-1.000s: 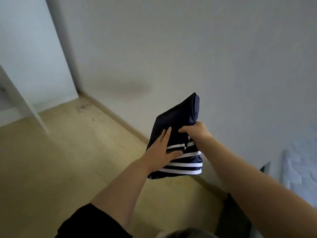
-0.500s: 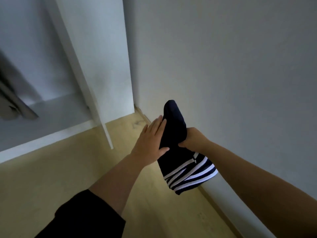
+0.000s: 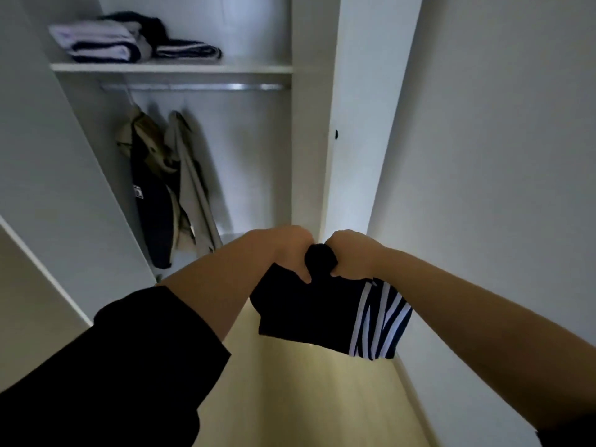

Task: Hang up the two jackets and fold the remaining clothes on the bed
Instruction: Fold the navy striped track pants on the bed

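- Both hands grip the folded dark garment along its top fold: the left hand has its fingers curled over the fold with the thumb pressed on the near face, and the right hand pinches the same fold just beside it, a bunched knob of cloth showing between the two fists
- The garment hangs below the fists, its long axis running roughly left to right, the white-striped end under the right wrist
- Taking the wardrobe shelf as landmark: the garment is held well below it and to its right, in front of the open wardrobe
- On that shelf lie folded clothes, leaving bare board at the shelf's right end
- Below the shelf runs the rail, with two jackets hanging from it, so the hanging part looks done
- The likely next move is a lift up and leftward to the shelf; both hands look about equally near it
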